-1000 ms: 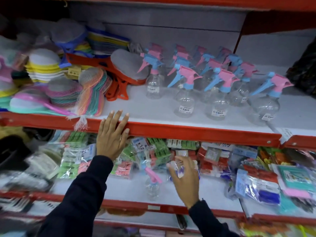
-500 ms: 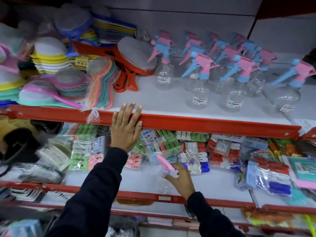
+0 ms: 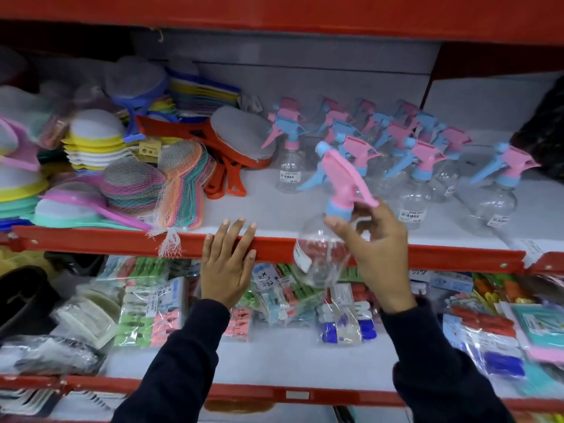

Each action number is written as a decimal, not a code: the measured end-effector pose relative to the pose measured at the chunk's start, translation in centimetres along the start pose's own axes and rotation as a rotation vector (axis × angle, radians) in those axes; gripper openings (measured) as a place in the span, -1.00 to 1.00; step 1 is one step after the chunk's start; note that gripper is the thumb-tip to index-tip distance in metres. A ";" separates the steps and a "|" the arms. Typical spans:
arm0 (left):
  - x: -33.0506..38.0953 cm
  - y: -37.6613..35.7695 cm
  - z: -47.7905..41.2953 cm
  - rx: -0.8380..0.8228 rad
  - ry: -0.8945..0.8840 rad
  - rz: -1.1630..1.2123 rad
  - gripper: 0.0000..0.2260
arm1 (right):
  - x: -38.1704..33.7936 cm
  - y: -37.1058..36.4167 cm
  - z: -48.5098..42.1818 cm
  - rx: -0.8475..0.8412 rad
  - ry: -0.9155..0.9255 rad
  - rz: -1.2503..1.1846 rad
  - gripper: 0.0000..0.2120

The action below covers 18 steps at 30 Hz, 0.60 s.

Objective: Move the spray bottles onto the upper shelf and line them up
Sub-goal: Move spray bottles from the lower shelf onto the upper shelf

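Observation:
My right hand (image 3: 377, 245) grips a clear spray bottle (image 3: 323, 254) by the neck, below its pink head with a blue collar and trigger. The bottle hangs tilted in front of the red edge of the upper shelf (image 3: 427, 257). My left hand (image 3: 227, 264) lies flat on that red edge, fingers apart, holding nothing. Several clear spray bottles with pink and blue heads (image 3: 415, 178) stand in rows on the upper shelf's right half. One more bottle (image 3: 290, 169) stands at the rows' left end.
Stacks of coloured scrubbers and netted brushes (image 3: 180, 184) fill the upper shelf's left half. Orange-handled brushes (image 3: 232, 166) lie beside the bottles. Bagged clothes pegs (image 3: 152, 303) and other packets cover the lower shelf (image 3: 274, 361). A dark bag (image 3: 546, 138) sits at far right.
My right hand took hold of a spray bottle on the lower shelf and lifted it to the level of the upper shelf's edge. My left hand stayed on the red edge.

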<state>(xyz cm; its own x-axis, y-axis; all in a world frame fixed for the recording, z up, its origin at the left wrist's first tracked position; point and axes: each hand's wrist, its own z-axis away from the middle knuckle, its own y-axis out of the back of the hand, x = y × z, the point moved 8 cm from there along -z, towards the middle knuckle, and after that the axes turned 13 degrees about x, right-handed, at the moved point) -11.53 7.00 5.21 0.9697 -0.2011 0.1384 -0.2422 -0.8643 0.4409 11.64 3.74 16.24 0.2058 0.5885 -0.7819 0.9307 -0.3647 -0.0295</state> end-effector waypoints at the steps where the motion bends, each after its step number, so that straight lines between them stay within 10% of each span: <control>1: 0.0 0.0 0.0 -0.016 0.005 0.003 -0.60 | -0.6 -0.7 -1.2 0.035 0.025 0.012 -0.71; 18: -0.4 -0.6 0.1 -0.029 -0.020 0.013 -0.59 | 5.1 -9.5 -5.2 0.261 0.072 0.303 -0.68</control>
<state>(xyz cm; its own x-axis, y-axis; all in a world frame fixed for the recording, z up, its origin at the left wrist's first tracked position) -11.76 7.52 4.79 0.9668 -0.2220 0.1266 -0.2556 -0.8476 0.4650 5.42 13.95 15.79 0.4884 0.4719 -0.7340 0.7184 -0.6949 0.0313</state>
